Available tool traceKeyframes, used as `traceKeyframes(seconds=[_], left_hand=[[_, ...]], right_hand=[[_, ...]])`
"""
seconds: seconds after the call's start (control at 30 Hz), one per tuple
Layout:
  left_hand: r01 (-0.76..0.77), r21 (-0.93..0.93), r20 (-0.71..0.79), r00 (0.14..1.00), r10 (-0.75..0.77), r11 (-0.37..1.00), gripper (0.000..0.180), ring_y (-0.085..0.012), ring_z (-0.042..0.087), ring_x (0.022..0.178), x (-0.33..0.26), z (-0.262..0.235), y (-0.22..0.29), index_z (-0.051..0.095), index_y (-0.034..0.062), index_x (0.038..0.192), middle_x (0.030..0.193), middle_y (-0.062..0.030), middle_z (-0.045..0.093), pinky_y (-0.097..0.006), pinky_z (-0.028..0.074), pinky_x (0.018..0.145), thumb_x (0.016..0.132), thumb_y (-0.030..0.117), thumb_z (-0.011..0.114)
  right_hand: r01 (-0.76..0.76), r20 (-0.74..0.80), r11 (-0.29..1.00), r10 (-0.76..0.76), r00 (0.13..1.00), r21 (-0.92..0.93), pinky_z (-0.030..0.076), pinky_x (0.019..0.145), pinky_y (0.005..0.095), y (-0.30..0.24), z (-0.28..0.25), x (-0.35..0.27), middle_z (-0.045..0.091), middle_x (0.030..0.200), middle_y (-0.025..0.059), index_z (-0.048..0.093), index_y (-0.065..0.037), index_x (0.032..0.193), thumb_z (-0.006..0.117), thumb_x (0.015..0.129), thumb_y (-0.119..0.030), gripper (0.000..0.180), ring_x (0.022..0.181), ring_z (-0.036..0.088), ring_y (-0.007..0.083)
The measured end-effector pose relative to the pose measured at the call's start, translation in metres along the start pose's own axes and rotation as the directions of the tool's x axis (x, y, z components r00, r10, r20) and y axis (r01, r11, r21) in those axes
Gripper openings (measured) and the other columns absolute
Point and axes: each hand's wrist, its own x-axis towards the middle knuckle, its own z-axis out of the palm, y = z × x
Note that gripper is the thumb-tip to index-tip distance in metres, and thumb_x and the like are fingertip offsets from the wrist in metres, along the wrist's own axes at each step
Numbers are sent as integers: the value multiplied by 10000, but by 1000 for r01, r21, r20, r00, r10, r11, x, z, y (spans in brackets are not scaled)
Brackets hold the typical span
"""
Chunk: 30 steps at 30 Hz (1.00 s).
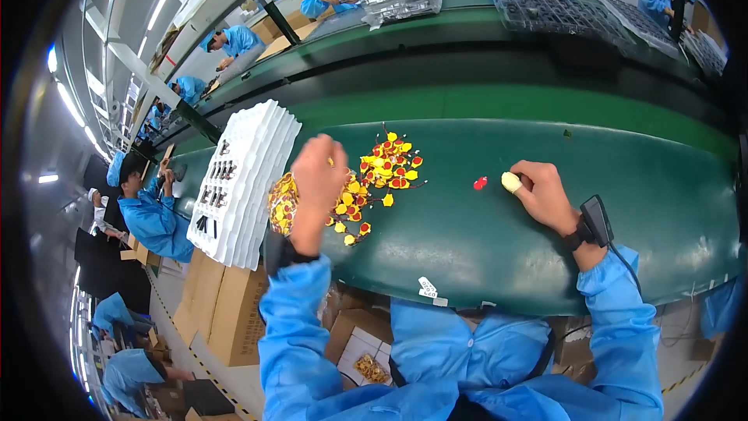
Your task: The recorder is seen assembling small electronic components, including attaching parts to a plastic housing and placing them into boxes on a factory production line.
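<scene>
My left hand is raised over the left part of a heap of small yellow-and-red parts with short dark wires. Its fingers are curled in, and a speck of yellow shows by them; what they hold, if anything, I cannot make out. To the right, my right hand is closed just above the green work surface, a pale yellow cover on a fingertip. Whether anything is pinched there is hidden. Just left of that fingertip lies a small red piece, apart from the hand.
A stack of white trays holding small dark parts stands left of the heap. A bag of similar parts lies beside it. A white label is at the near edge. Across the line, co-workers sit behind black trays.
</scene>
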Motion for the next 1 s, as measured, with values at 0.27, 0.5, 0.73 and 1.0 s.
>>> traceKeyframes(seconds=[0.27,0.5,0.73,1.0], left_hand=[[400,350,403,752,-521,847,548,-475,623,972,-23,44,-140,596,-48,946,1005,-323,649,-520,467,857,853,486,677],[363,150,314,864,-393,920,326,-456,595,808,-16,52,-136,500,-9,893,859,-245,626,-515,444,654,890,256,690],[142,-153,20,990,-141,978,270,-378,479,640,19,39,-79,455,7,832,687,-180,495,-428,379,593,916,165,656],[192,46,179,964,-197,980,240,-462,585,756,16,65,-132,468,15,865,756,-229,592,-538,417,643,921,178,635]], right_hand=[[12,4,1000,-12,1000,15,351,497,325,-1,0,-1,483,555,79,656,15,869,688,833,-93,118,482,434,160],[-48,38,999,48,998,14,385,516,374,-3,-1,0,536,582,102,667,0,849,700,830,-126,132,497,494,242],[-11,31,1000,11,999,-19,391,521,376,1,0,-1,545,590,104,663,-5,836,697,827,-129,129,509,508,254],[-13,43,1000,13,999,2,386,520,370,-2,1,-1,537,588,98,667,-8,840,703,812,-102,104,505,497,241]])
